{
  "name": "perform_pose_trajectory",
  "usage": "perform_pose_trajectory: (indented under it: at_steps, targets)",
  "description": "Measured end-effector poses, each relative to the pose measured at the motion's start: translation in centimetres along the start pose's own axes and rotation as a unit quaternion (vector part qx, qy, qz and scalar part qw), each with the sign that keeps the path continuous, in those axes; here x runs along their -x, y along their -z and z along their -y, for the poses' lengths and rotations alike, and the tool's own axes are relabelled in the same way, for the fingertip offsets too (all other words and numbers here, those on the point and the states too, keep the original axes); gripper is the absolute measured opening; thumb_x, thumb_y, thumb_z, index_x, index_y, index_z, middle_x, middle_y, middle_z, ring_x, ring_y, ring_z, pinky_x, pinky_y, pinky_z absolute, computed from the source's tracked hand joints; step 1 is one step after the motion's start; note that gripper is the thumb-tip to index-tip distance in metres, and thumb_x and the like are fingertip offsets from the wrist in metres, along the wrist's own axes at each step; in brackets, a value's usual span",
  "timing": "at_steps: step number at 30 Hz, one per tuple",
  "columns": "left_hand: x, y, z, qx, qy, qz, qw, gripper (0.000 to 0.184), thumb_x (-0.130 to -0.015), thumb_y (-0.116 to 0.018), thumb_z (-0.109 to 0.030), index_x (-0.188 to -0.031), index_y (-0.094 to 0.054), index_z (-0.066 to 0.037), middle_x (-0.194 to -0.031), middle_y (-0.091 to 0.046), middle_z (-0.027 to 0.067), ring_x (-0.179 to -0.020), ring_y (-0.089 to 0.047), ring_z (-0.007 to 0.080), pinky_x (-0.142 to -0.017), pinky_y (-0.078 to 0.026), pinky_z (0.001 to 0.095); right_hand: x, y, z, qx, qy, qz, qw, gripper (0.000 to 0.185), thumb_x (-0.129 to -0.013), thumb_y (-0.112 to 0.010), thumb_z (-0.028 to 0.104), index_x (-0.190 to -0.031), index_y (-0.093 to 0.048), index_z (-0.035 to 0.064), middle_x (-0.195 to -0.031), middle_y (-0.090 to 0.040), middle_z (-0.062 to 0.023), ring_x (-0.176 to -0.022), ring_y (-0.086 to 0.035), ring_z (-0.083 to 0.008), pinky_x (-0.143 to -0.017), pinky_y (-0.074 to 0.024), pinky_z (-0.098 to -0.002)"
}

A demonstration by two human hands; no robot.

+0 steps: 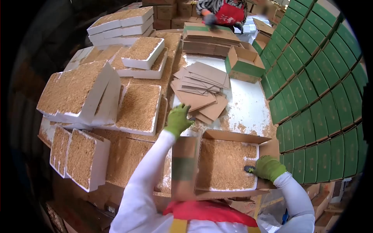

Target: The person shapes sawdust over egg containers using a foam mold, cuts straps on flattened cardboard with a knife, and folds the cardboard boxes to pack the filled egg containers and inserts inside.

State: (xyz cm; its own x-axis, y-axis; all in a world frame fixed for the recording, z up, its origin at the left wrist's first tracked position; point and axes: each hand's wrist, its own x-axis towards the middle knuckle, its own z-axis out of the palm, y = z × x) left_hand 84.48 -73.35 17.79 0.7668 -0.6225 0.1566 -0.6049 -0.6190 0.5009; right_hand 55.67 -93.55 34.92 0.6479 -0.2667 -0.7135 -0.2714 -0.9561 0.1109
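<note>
Open carton at lower centre-right of frame, on the bench, flaps spread outward, white foam tray of tan crumbly stuff sitting inside, level, filled side up, probably so nothing spills. Right hand, green glove, closed over carton's right side, thumb inside by the tray's rim, likely steadying both; can't tell whether it grips the tray too. Left hand, green glove, fingers apart, looks to hold nothing, just beside the near left edge of the loose cardboard sheets; contact can't be told. Sheets lie fanned and overlapping mid-frame, probably within easy reach and simple to pick singly. More filled trays left of frame, some flat and stacked to save room, others tilted on edge. Small open carton upper right of the sheets, flattened cartons piled behind it, co-worker's gloved hand over that pile, top of frame. Green cartons in tight rows along right side, likely packed close for stability
</note>
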Motion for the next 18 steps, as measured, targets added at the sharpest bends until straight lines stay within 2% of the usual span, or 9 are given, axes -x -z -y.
perform_pose_trajectory:
  at_steps: [3,6,7,9,10,11,12,15,18]
  targets:
    - [-5.5,-6.1,2.9,-0.134,-0.052,0.008,0.99,0.088,-0.059,-0.084,-0.035,-0.134,-0.044,-0.011,-0.14,-0.042,0.018,-0.129,-0.039,0.0418,-0.106,-0.032,0.0533,-1.4,0.7,0.0,-0.011,0.005,0.046,0.999,0.042,-0.088,-0.056,0.042,-0.09,-0.072,0.0037,-0.091,-0.069,-0.0186,-0.082,-0.066,-0.0349,-0.078,-0.0505,-0.0458]
    - [-7.7,-9.6,5.4,-0.201,-0.106,0.029,0.973,0.032,-0.08,-0.062,-0.022,-0.109,-0.059,-0.009,-0.113,-0.06,0.0152,-0.108,-0.058,0.0334,-0.092,-0.045,0.0455,-1.5,1.0,0.6,-0.022,0.006,-0.008,1.0,0.041,-0.086,-0.06,0.043,-0.095,-0.071,0.0051,-0.093,-0.068,-0.019,-0.079,-0.066,-0.0359,-0.076,-0.051,-0.0466]
    - [-7.0,-8.7,4.4,-0.183,-0.069,0.034,0.98,0.017,-0.084,-0.052,-0.014,-0.097,-0.061,-0.01,-0.092,-0.064,0.0112,-0.09,-0.064,0.0286,-0.081,-0.049,0.0416,0.2,1.6,1.1,-0.036,-0.007,-0.06,0.998,0.04,-0.085,-0.062,0.042,-0.097,-0.071,0.0053,-0.093,-0.068,-0.0202,-0.079,-0.066,-0.0361,-0.076,-0.0512,-0.0461]
    - [-5.0,-8.5,7.0,-0.137,-0.245,-0.105,0.954,0.017,-0.086,-0.048,-0.014,-0.096,-0.062,-0.012,-0.087,-0.064,0.011,-0.079,-0.063,0.0271,-0.071,-0.048,0.0424,4.2,2.0,0.8,-0.101,0.01,-0.219,0.97,0.037,-0.084,-0.067,0.035,-0.103,-0.067,0.0031,-0.091,-0.068,-0.0201,-0.076,-0.066,-0.0327,-0.072,-0.0525,-0.0419]
    - [-3.9,-7.8,7.3,-0.163,-0.203,-0.027,0.965,0.017,-0.088,-0.048,-0.013,-0.097,-0.062,-0.013,-0.089,-0.065,0.0111,-0.08,-0.063,0.0284,-0.07,-0.048,0.0429,6.5,1.5,0.0,-0.153,0.025,-0.326,0.933,0.037,-0.083,-0.07,0.028,-0.107,-0.064,0.0008,-0.088,-0.068,-0.0188,-0.073,-0.067,-0.0291,-0.068,-0.0535,-0.0382]
    - [-3.2,-6.6,6.8,-0.128,-0.198,-0.014,0.972,0.012,-0.086,-0.055,-0.018,-0.09,-0.064,-0.012,-0.082,-0.065,0.0116,-0.075,-0.063,0.0293,-0.067,-0.048,0.0429,8.2,0.7,-1.0,-0.39,0.032,-0.312,0.866,0.034,-0.084,-0.069,0.02,-0.109,-0.061,-0.0002,-0.088,-0.068,-0.0146,-0.073,-0.067,-0.0236,-0.066,-0.0532,-0.0336]
    - [-2.3,-3.5,3.7,-0.095,-0.149,0.024,0.984,0.015,-0.082,-0.063,-0.024,-0.081,-0.065,-0.009,-0.072,-0.065,0.0108,-0.068,-0.064,0.0293,-0.06,-0.047,0.0434,9.9,-0.2,-2.1,-0.599,0.041,-0.308,0.738,0.031,-0.085,-0.068,0.012,-0.112,-0.059,-0.0012,-0.088,-0.067,-0.0105,-0.073,-0.066,-0.0181,-0.063,-0.0529,-0.029]
    - [-2.0,-1.3,3.3,-0.023,-0.144,-0.019,0.989,0.023,-0.079,-0.07,-0.026,-0.089,-0.07,-0.006,-0.078,-0.07,0.0115,-0.072,-0.068,0.0269,-0.063,-0.052,0.0392,11.0,-7.5,-6.7,-0.707,0.024,-0.449,0.545,0.024,-0.09,-0.059,0.003,-0.114,-0.058,-0.0003,-0.095,-0.064,-0.0063,-0.077,-0.062,-0.0115,-0.061,-0.0521,-0.0229]
    - [-2.7,-0.4,4.7,0.126,-0.079,0.049,0.988,0.029,-0.082,-0.067,-0.017,-0.107,-0.069,-0.002,-0.095,-0.072,0.0126,-0.085,-0.071,0.0206,-0.079,-0.055,0.032,10.4,-15.1,-10.3,-0.725,-0.015,-0.457,0.515,0.019,-0.092,-0.059,0.004,-0.11,-0.059,-0.0002,-0.092,-0.064,-0.0056,-0.074,-0.062,-0.0107,-0.06,-0.0519,-0.0227]
